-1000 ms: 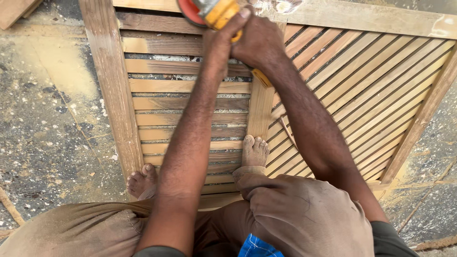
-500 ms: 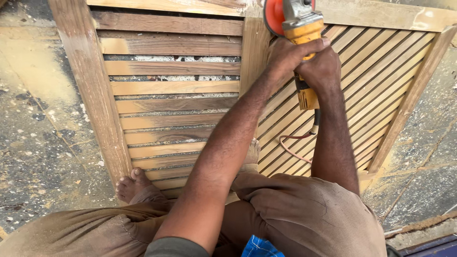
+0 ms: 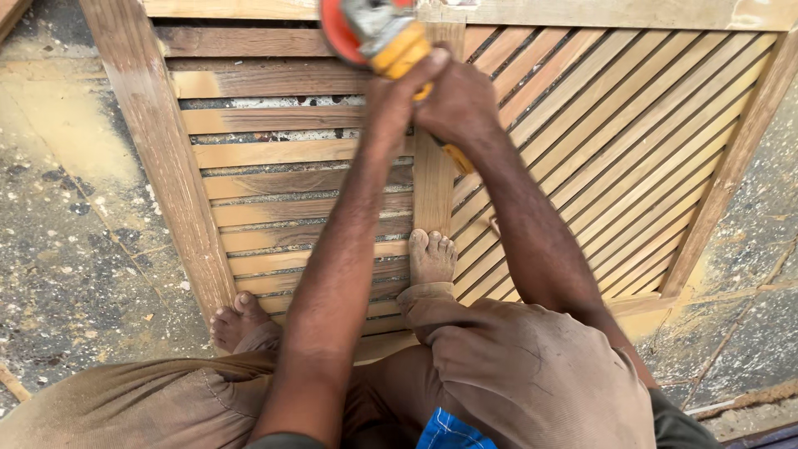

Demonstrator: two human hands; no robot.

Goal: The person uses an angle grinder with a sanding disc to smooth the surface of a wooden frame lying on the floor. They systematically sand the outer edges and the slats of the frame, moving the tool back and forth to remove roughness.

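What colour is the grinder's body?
Yellow, with an orange-red guard at its head. The grinder shows in the head view, gripped by both hands.

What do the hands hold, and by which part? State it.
Both hands, left hand and right hand, grip an angle grinder by its yellow body, behind the orange guard, above the slatted wooden panel.

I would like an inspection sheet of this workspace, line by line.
Surface: wooden slatted panel lying flat on a dusty concrete floor.
Job's things: yellow angle grinder with an orange guard, at the panel's top rail.
Clutter: sawdust patch on the floor.
Grippers: left hand and right hand both grip the grinder; bare feet rest on the panel.
Cables: thin cord over the slats.
Surroundings: nothing seen.
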